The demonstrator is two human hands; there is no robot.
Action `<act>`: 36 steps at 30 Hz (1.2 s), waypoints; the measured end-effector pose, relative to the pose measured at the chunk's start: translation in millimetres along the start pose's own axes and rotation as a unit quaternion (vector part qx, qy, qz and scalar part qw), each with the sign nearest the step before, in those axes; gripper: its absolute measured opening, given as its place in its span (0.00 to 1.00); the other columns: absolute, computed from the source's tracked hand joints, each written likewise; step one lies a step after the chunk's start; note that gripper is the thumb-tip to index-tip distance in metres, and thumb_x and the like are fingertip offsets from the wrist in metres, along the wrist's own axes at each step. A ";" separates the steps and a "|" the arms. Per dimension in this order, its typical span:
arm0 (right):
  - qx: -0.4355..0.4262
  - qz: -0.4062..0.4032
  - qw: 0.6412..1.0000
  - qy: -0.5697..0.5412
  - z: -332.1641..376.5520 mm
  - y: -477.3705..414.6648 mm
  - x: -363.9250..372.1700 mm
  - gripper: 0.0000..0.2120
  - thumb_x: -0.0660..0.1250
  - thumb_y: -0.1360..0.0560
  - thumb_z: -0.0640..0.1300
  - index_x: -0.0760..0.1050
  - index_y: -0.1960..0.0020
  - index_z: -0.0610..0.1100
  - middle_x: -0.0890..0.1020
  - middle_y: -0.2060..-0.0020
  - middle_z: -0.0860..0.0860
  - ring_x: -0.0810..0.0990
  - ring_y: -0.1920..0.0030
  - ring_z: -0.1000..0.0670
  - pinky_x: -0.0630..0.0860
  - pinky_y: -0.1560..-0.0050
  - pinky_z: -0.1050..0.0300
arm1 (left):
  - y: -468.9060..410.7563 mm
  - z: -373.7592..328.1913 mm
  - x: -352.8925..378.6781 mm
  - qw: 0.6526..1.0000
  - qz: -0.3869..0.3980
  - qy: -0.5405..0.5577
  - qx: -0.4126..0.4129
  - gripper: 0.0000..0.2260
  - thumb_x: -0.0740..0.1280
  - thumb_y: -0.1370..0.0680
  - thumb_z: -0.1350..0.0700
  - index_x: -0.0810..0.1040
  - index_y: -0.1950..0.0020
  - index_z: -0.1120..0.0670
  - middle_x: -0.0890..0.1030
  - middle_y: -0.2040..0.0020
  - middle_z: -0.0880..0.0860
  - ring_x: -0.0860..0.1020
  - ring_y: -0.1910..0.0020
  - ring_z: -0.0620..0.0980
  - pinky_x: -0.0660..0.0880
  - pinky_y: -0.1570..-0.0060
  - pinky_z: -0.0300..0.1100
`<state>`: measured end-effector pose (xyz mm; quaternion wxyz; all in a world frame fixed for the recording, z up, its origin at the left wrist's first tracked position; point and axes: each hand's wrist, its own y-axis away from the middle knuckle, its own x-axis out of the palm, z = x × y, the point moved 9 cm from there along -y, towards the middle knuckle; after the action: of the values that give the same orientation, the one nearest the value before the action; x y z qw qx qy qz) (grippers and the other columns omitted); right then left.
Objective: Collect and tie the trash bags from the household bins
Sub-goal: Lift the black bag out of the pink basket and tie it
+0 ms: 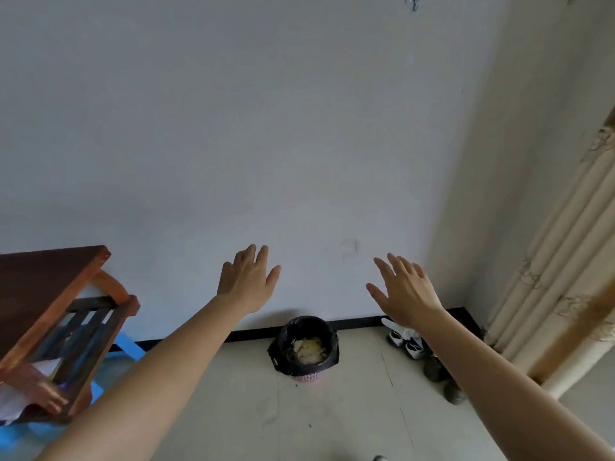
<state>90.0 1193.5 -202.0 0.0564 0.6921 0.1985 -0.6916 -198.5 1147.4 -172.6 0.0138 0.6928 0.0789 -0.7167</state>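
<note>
While both hands (248,282) (404,291) spread empty, the black-lined bin (304,349) holds yellowish scraps (309,351).

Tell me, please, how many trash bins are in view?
1: the bin, lined with a black bag, stands on the floor by the wall. Others may be hidden behind the table.

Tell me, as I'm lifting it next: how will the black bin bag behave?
The black bag drapes crumpled over the rim, so probably floppy. The scraps inside look papery, so likely light. The small pink bin may tip.
</note>
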 end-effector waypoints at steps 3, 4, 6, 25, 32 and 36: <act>0.009 0.045 0.999 -0.024 -32.7 -73.3 67.6 0.32 0.48 0.19 0.63 0.53 0.20 0.47 0.60 0.22 0.44 0.58 0.22 0.44 0.55 0.24 0.46 | -75.4 -14.1 60.0 0.999 0.042 0.008 -0.020 0.28 0.46 0.16 0.41 0.53 0.19 0.54 0.58 0.20 0.57 0.60 0.23 0.57 0.65 0.31 0.54; 0.008 0.059 0.998 -0.030 -39.8 -94.1 86.6 0.32 0.48 0.19 0.63 0.52 0.20 0.47 0.59 0.22 0.44 0.58 0.22 0.44 0.55 0.24 0.46 | -93.8 -15.0 79.4 0.998 0.058 0.018 -0.034 0.28 0.46 0.16 0.41 0.52 0.19 0.54 0.57 0.19 0.57 0.60 0.23 0.57 0.64 0.30 0.54; 0.004 0.090 0.995 -0.046 -53.2 -137.2 122.2 0.32 0.47 0.18 0.63 0.51 0.20 0.47 0.59 0.22 0.45 0.58 0.22 0.44 0.55 0.24 0.46 | -129.5 -16.7 113.9 0.993 0.089 0.041 -0.061 0.28 0.46 0.16 0.41 0.53 0.19 0.55 0.58 0.20 0.57 0.60 0.23 0.57 0.64 0.30 0.55; 0.097 0.298 0.934 -0.173 -24.5 -281.8 467.0 0.27 0.53 0.18 0.59 0.61 0.24 0.47 0.71 0.29 0.46 0.68 0.29 0.43 0.65 0.29 0.45 | -291.9 34.7 453.9 0.937 0.262 0.172 -0.153 0.27 0.48 0.16 0.42 0.60 0.21 0.55 0.66 0.23 0.55 0.64 0.24 0.55 0.67 0.30 0.55; 0.217 0.331 0.883 -0.252 -4.7 -227.8 702.5 0.27 0.55 0.19 0.61 0.63 0.25 0.48 0.71 0.29 0.45 0.70 0.30 0.42 0.68 0.33 0.43 | -261.3 70.3 696.9 0.883 0.276 0.254 -0.283 0.27 0.51 0.15 0.43 0.61 0.22 0.57 0.66 0.24 0.59 0.67 0.27 0.58 0.65 0.31 0.54; 0.319 0.299 0.839 -0.323 -9.6 -198.9 823.2 0.35 0.52 0.22 0.68 0.63 0.24 0.46 0.71 0.29 0.43 0.70 0.29 0.42 0.67 0.31 0.42 | -235.8 91.0 816.1 0.833 0.225 0.309 -0.400 0.29 0.51 0.16 0.40 0.58 0.21 0.58 0.64 0.24 0.61 0.66 0.27 0.61 0.65 0.31 0.56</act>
<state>-0.4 1540.8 -969.1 0.0980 0.4348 -0.2790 -0.8506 -351.5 1441.1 -960.1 0.4254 0.8109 0.2006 -0.3482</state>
